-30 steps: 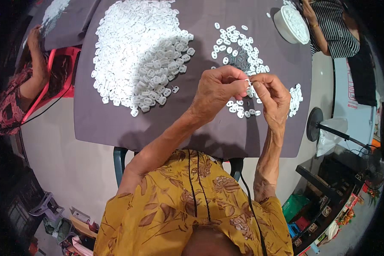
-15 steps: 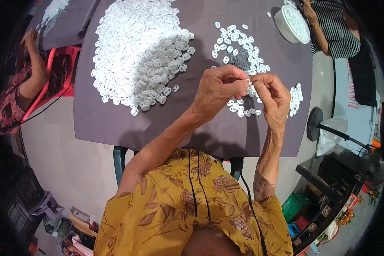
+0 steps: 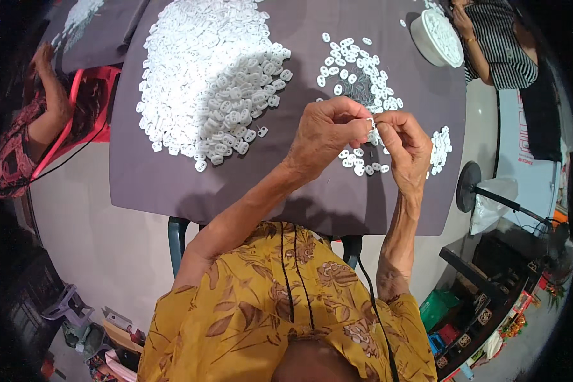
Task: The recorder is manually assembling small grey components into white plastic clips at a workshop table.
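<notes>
My left hand (image 3: 331, 130) pinches a small white plastic piece (image 3: 371, 122) between thumb and forefinger. From the other side my right hand (image 3: 406, 146) meets it, its thumb and forefinger pressed together at the same piece; whatever tiny part they grip is too small to name. Both hands hover above scattered white oval tags (image 3: 347, 51) with two dark marks each. Among these tags lies a heap of small thin dark grey parts (image 3: 361, 89), partly hidden behind my hands. A large mound of similar white tags (image 3: 197, 76) rises to the left.
The table has a grey-purple cover (image 3: 248, 191). A white tub (image 3: 434, 38) full of tags stands at the far right, near a person in a striped sleeve (image 3: 496, 44). Another small pile of tags (image 3: 439, 149) is right of my hand. A second person's arm (image 3: 54, 95) shows at left, by a red chair (image 3: 76, 127).
My two hands stay together at nearly the same spot, fingertips still around the small white piece. Only a very slight shift of the view shows.
</notes>
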### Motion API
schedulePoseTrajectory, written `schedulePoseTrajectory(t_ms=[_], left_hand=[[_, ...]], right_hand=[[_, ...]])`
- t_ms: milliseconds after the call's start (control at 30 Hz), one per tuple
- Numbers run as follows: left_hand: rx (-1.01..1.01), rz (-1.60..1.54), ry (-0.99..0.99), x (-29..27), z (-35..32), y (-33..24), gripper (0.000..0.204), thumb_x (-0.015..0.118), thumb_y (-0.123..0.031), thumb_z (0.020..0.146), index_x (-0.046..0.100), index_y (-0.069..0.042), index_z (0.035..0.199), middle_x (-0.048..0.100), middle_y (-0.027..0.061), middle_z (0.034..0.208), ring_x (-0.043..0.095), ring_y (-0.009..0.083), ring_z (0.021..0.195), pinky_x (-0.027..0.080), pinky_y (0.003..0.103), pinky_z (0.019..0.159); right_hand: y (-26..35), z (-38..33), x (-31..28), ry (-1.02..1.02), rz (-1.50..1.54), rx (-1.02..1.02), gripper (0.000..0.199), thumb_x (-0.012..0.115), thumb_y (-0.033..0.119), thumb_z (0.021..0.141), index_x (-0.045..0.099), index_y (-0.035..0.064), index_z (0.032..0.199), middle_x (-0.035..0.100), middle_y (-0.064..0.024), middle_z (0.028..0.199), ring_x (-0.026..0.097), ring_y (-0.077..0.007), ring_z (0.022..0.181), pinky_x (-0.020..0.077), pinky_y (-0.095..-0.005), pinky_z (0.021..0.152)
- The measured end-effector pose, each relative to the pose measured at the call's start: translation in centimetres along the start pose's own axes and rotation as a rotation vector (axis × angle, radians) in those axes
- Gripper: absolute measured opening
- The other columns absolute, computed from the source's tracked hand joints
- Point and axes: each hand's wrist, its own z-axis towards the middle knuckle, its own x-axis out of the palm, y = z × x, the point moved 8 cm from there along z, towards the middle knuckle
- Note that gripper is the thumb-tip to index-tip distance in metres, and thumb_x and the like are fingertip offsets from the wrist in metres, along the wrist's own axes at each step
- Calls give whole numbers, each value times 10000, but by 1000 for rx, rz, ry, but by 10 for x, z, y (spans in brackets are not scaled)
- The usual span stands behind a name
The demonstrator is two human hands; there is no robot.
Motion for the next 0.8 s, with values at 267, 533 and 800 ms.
schedulePoseTrajectory(t_ms=[267,533,800], left_hand=[[8,24,-5,0,0,0,133,597,-70,759,590,13,862,585,33,713,530,80,621,446,219,585],[74,33,-51,-5,0,-6,104,605,-69,752,607,21,804,591,29,681,529,54,604,440,187,537],[101,-40,-82,-11,6,3,79,592,-50,762,602,19,800,587,31,671,521,55,587,431,187,528]], right_hand=[[3,2,1,-3,-96,-55,83,538,32,832,584,-10,887,569,3,761,467,-37,648,349,-165,553],[9,6,4,17,-160,-83,70,551,33,829,583,-13,871,541,23,705,418,-22,594,318,-159,507],[-3,12,6,19,-172,-41,97,566,67,833,583,-17,878,546,20,713,440,-36,620,341,-167,540]])
